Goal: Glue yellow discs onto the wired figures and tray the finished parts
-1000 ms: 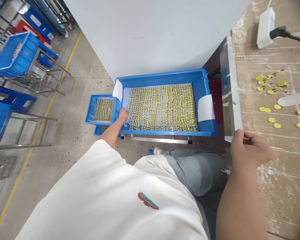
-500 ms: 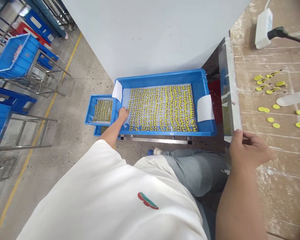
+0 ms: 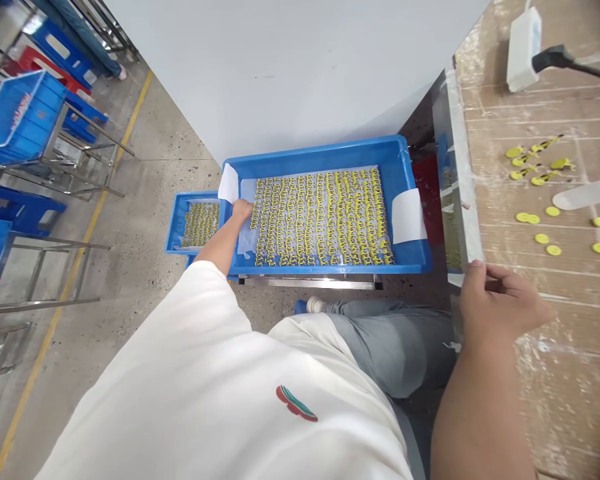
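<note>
Head view: the left grip [image 3: 242, 211] is at the left end of the tray [image 3: 300, 161], just beside the nearest pieces [image 3: 321, 217], whose rows stretch rightward. The right grip [image 3: 500, 300], fingers curled, rests at the counter [image 3: 570, 400] edge. Whether either holds anything, I cannot tell.

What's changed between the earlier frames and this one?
The left hand has moved along the left end of the large blue tray, toward its far side; whether it let go of anything is unclear. The right hand stays at the table edge, and the yellow discs lie as before.
</note>
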`<action>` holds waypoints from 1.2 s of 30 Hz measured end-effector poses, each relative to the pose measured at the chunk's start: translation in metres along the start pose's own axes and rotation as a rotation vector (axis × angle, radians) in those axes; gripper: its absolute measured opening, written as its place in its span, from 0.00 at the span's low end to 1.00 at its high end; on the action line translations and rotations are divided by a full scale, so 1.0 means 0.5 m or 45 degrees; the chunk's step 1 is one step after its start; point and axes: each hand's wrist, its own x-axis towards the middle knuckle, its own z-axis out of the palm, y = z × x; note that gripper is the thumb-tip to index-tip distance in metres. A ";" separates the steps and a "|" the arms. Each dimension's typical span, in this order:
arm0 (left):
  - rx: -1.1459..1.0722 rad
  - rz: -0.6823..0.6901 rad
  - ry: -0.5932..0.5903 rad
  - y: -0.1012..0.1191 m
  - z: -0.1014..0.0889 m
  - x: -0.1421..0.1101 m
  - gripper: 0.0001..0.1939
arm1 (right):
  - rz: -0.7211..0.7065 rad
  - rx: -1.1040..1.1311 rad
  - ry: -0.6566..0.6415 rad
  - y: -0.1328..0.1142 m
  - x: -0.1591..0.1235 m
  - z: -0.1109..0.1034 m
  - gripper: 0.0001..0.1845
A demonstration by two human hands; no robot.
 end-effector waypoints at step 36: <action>0.316 0.002 0.087 0.035 0.030 0.063 0.20 | -0.010 -0.049 -0.009 0.008 -0.001 0.000 0.19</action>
